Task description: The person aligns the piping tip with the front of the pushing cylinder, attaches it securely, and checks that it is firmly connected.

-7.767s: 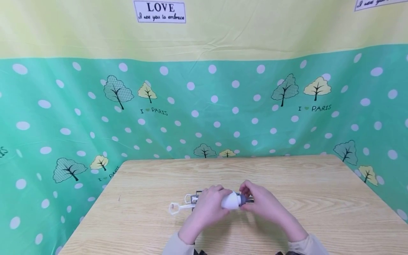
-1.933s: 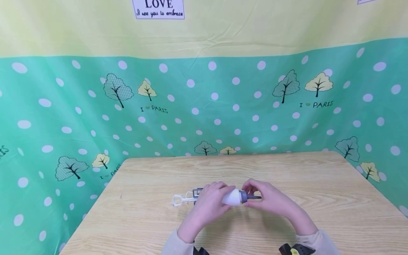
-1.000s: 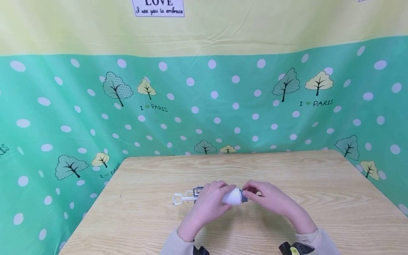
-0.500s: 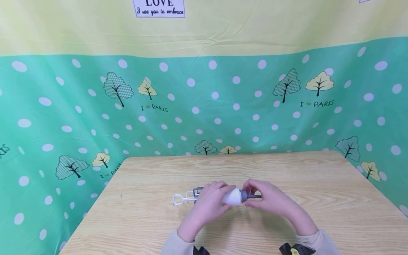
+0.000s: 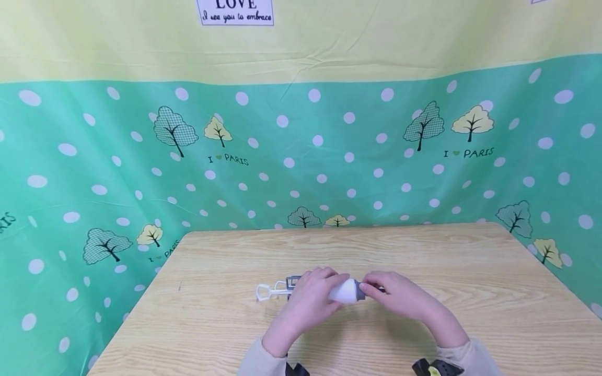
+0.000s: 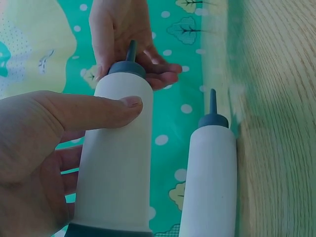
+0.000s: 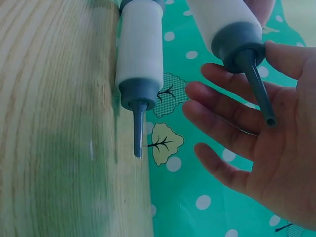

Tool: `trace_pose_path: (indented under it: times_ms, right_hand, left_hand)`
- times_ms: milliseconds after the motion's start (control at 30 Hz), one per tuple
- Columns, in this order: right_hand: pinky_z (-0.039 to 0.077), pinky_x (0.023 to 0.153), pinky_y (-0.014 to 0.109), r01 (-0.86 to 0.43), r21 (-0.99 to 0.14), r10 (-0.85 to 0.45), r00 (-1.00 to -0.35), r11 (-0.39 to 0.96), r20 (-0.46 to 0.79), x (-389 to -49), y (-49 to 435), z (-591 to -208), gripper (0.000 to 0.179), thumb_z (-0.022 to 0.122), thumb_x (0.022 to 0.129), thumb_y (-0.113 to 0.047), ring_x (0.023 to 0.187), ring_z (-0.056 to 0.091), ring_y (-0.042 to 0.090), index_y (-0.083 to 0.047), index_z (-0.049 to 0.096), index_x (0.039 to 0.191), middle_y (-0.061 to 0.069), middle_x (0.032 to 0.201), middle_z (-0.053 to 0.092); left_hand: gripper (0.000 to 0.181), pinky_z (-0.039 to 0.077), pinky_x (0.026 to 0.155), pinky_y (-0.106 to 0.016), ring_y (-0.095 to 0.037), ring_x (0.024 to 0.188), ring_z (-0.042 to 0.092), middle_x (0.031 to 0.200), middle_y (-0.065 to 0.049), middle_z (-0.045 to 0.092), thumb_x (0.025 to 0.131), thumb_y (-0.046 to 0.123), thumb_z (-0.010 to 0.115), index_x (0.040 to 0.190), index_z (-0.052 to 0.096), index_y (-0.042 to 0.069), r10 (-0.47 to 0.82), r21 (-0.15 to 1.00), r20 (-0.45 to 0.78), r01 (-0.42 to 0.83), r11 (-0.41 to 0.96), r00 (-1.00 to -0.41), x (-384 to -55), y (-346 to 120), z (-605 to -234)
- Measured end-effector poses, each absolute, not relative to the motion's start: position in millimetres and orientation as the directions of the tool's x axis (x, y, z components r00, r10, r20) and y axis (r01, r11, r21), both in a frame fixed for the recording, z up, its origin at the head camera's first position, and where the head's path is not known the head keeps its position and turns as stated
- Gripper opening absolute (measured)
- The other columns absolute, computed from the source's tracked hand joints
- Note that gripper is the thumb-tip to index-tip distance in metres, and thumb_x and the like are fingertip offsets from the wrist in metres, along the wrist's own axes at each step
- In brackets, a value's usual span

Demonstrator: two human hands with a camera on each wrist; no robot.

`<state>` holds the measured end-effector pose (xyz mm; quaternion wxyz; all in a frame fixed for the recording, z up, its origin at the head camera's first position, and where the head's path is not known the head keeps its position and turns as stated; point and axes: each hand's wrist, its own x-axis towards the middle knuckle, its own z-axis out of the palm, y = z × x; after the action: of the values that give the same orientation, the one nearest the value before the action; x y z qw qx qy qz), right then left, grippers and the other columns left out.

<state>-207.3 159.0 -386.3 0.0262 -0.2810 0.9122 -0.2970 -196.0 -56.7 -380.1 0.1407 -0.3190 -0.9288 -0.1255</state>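
Note:
My left hand grips a white syringe-like tube around its body, thumb along the top in the left wrist view. The tube lies roughly sideways, nozzle end to the right. At that end my right hand pinches the grey nozzle cap: thumb at its collar, index finger behind, other fingers spread. The thin nozzle points past the palm. Left of my left hand, a white loop-ended rod and a grey frame-shaped part stick out.
A second white tube with a grey nozzle lies on the wooden table beside the held one. Green dotted cloth hangs behind the table's far edge.
My right thumb has moved from below the cap up over its near side, covering much of the nozzle. Across the frames it shifts back and forth around the cap. My left hand keeps its grip.

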Motion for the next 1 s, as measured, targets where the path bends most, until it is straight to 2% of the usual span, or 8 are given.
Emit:
trace_pose_path:
  times_ms: [67, 200, 333, 500, 733, 1000]
  right_hand:
    - [0.040, 0.057, 0.021, -0.475, -0.571, -0.515, -0.851, 0.669, 0.104, -207.0, 158.8, -386.0, 0.032, 0.042, 0.093, -0.046, 0.064, 0.046, 0.002, -0.021, 0.060, 0.088, -0.013, 0.072, 0.053]
    - [0.047, 0.068, 0.024, -0.466, -0.598, -0.502, -0.856, 0.652, 0.120, -206.3, 160.1, -385.6, 0.033, 0.055, 0.085, -0.048, 0.078, 0.055, 0.004, -0.020, 0.058, 0.102, -0.013, 0.084, 0.059]
    - [0.049, 0.072, 0.025, -0.508, -0.596, -0.518, -0.837, 0.622, 0.173, -207.1, 161.5, -385.2, 0.038, 0.067, 0.077, -0.044, 0.083, 0.056, 0.005, -0.020, 0.056, 0.104, -0.013, 0.089, 0.059]
    - [0.049, 0.072, 0.025, -0.553, -0.580, -0.535, -0.814, 0.598, 0.225, -209.0, 161.0, -385.9, 0.036, 0.072, 0.075, -0.031, 0.081, 0.055, 0.001, -0.017, 0.054, 0.103, -0.013, 0.090, 0.058]
    - [0.050, 0.074, 0.025, -0.557, -0.578, -0.535, -0.812, 0.596, 0.231, -208.4, 159.7, -385.4, 0.031, 0.072, 0.075, -0.025, 0.083, 0.057, 0.004, -0.020, 0.052, 0.098, -0.012, 0.090, 0.059]
    - [0.050, 0.072, 0.027, -0.531, -0.595, -0.535, -0.823, 0.603, 0.193, -205.8, 159.9, -386.4, 0.026, 0.059, 0.084, -0.042, 0.085, 0.057, 0.006, -0.020, 0.055, 0.098, -0.012, 0.089, 0.060]
  left_hand:
    - [0.051, 0.046, 0.077, -0.027, -0.012, 0.089, 0.058, 0.103, 0.004, 0.064, 0.069, 0.027, 0.077, 0.117, 0.061, 0.021, 0.556, 0.144, 0.342, 0.627, 0.765, -0.757, -196.1, -56.8, -380.2]
    - [0.051, 0.046, 0.077, -0.027, -0.012, 0.090, 0.057, 0.103, 0.004, 0.063, 0.069, 0.027, 0.077, 0.117, 0.061, 0.021, 0.553, 0.150, 0.340, 0.624, 0.767, -0.761, -196.2, -57.0, -380.2]
    - [0.051, 0.046, 0.075, -0.027, -0.012, 0.089, 0.057, 0.102, 0.004, 0.063, 0.069, 0.027, 0.077, 0.117, 0.061, 0.022, 0.554, 0.146, 0.343, 0.626, 0.766, -0.758, -196.3, -57.1, -380.1]
    - [0.051, 0.046, 0.075, -0.027, -0.012, 0.089, 0.058, 0.103, 0.005, 0.064, 0.068, 0.027, 0.077, 0.117, 0.061, 0.022, 0.556, 0.142, 0.346, 0.628, 0.765, -0.756, -196.6, -57.1, -380.2]
    - [0.051, 0.046, 0.076, -0.027, -0.012, 0.089, 0.058, 0.103, 0.005, 0.064, 0.069, 0.028, 0.077, 0.117, 0.061, 0.022, 0.553, 0.144, 0.351, 0.627, 0.765, -0.756, -196.6, -57.1, -380.3]
    - [0.050, 0.046, 0.077, -0.027, -0.012, 0.090, 0.058, 0.103, 0.004, 0.064, 0.069, 0.027, 0.077, 0.116, 0.062, 0.020, 0.548, 0.158, 0.350, 0.624, 0.765, -0.760, -196.0, -57.3, -380.0]
